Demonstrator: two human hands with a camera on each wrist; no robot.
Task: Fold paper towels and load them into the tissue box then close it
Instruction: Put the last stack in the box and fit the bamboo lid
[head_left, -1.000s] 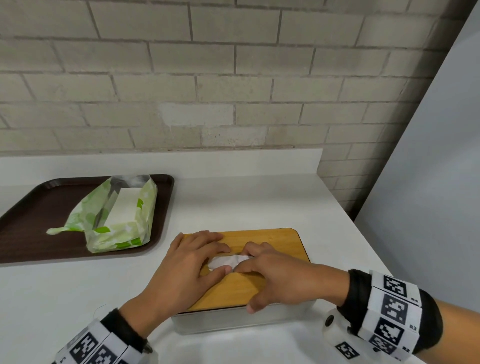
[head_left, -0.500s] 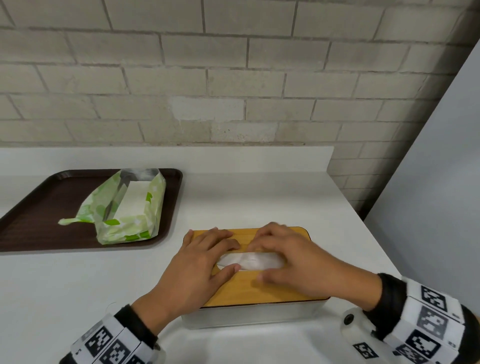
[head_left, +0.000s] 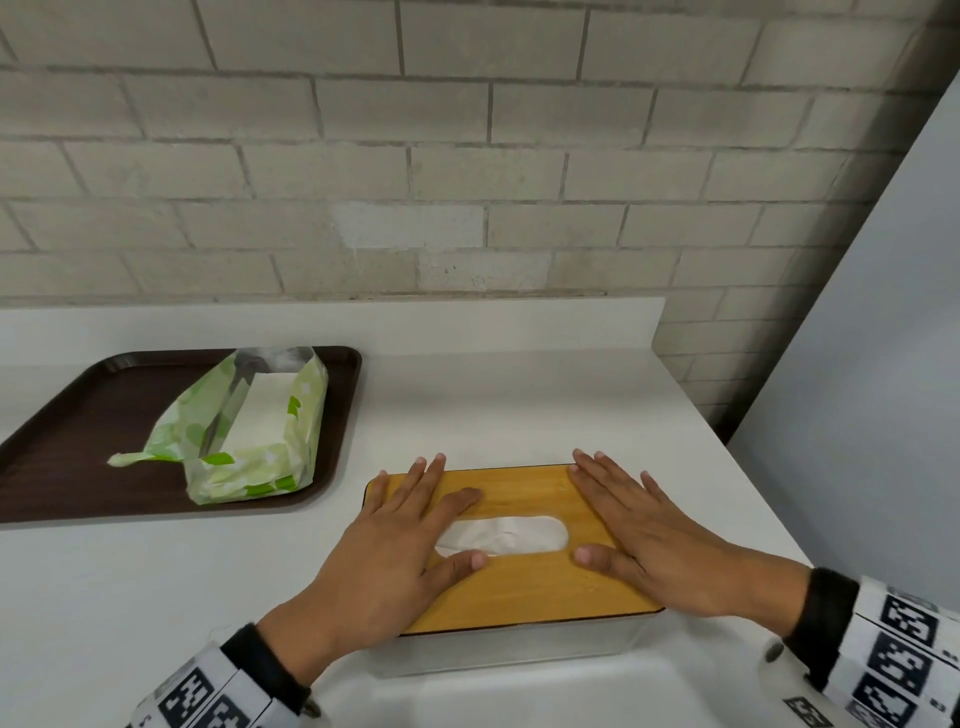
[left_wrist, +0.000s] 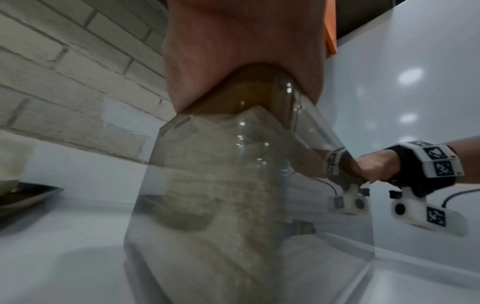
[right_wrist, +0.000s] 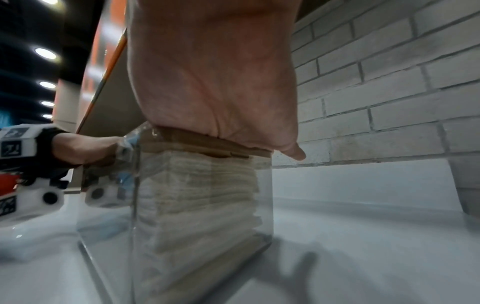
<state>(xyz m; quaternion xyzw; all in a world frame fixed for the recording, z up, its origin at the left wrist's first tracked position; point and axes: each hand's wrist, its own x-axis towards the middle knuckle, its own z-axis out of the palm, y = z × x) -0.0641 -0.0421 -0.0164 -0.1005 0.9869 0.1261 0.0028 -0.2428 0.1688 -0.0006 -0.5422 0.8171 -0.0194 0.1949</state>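
Pressing seemingly flat, hands (head_left: 395, 561) on lid (head_left: 524, 587)

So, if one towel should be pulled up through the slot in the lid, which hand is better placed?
Probably the left hand. Its thumb and index finger already flank the slot's left end, beside the paper towel. The right hand lies flat on the wooden lid, just off the slot's right end.

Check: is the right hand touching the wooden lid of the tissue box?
Touching. The head view shows the right hand lying flat on the wooden lid; the right wrist view shows the palm pressed on the lid's edge.
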